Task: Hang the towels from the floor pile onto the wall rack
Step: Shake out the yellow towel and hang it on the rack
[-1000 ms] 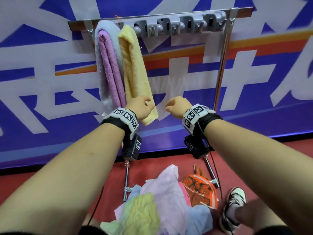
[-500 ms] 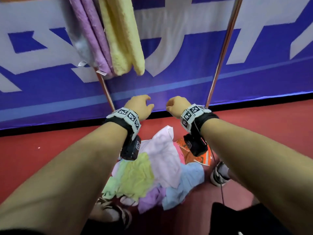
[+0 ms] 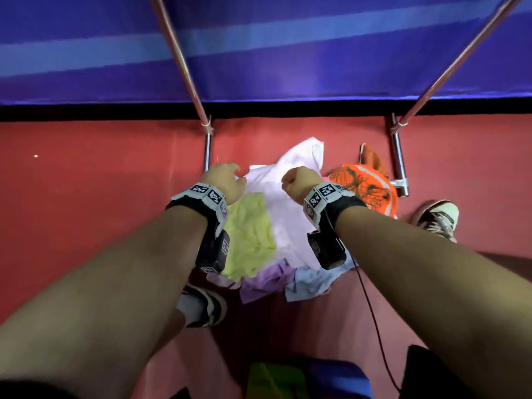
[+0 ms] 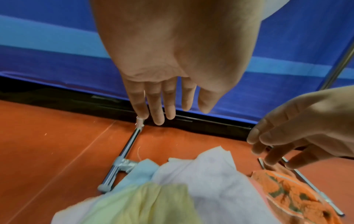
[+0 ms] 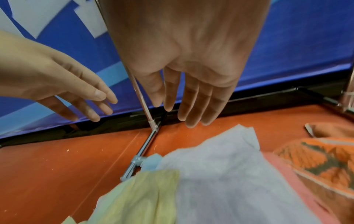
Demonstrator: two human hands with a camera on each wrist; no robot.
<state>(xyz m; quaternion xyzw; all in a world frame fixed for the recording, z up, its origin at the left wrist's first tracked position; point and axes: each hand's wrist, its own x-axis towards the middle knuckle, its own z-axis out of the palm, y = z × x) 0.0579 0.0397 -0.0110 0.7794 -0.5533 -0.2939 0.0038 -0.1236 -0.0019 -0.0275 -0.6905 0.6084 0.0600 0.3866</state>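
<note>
Both hands (image 3: 259, 182) lowered; rack top unseen.

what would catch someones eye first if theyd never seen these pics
First, the heap of pastel towels on the red floor, with a white towel on top, a yellow one at its left and an orange patterned cloth at its right. Next, the left hand and right hand reaching down over it, fingers relaxed and holding nothing, between the rack's metal legs.
</note>
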